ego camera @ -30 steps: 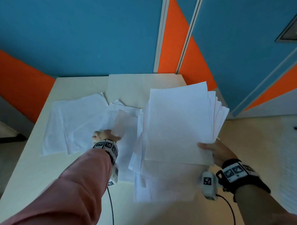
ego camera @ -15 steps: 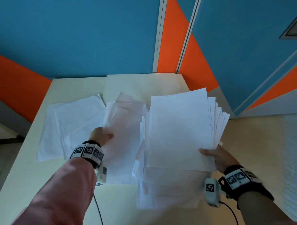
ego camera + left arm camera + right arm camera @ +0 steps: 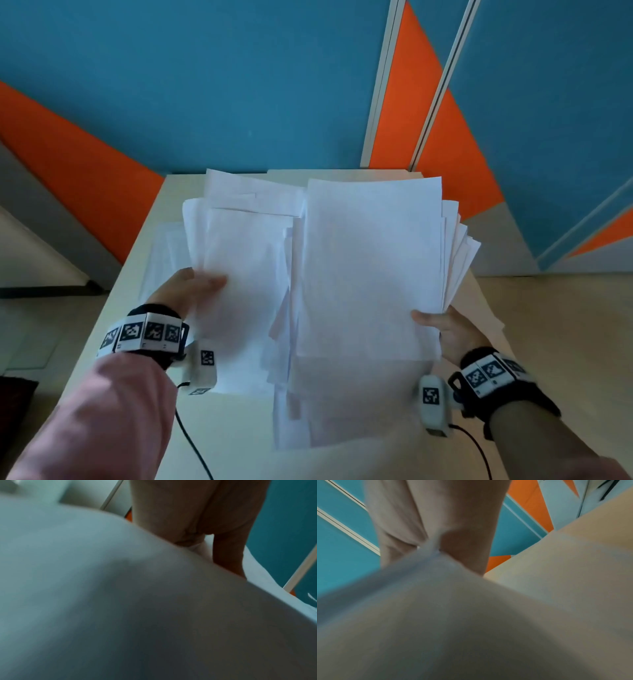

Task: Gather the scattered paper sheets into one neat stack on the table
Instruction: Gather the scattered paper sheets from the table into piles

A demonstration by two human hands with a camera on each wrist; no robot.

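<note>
Blue and orange wall panels (image 3: 239,85) rise behind a pale bench (image 3: 239,438) that runs from 6 o'clock toward 12 in the head view. Over its middle, the larger bundle of paper sheets (image 3: 373,267) is lifted clear of the surface, its top sheet flat and facing up, the edges of the sheets beneath it fanning out unevenly at 3 o'clock. The right hand (image 3: 448,330) grips this bundle at its 5 o'clock corner, thumb on top and fingers beneath; the right wrist view shows the paper (image 3: 471,615) pinched between thumb and fingers (image 3: 397,520). Just beside it, at 9 o'clock, a smaller bundle of sheets (image 3: 246,260) is also raised, its sheets out of line with one another at the far end. The left hand (image 3: 191,291) holds that bundle at its near left edge with the thumb laid over the top sheet; the left wrist view shows fingers (image 3: 171,513) closed on the paper's edge (image 3: 120,588). The two bundles overlap or touch along their inner edges; which one, I cannot tell. More loose sheets (image 3: 164,260) lie flat on the bench at 9 o'clock of the left bundle, partly hidden under it, and others (image 3: 342,411) lie below the right bundle toward 6 o'clock. Both wrists wear dark bands with black-and-white marker tags (image 3: 144,334), and a thin black cable (image 3: 191,442) trails from the left one across the bench. A pink sleeve (image 3: 102,421) covers the left forearm.
</note>
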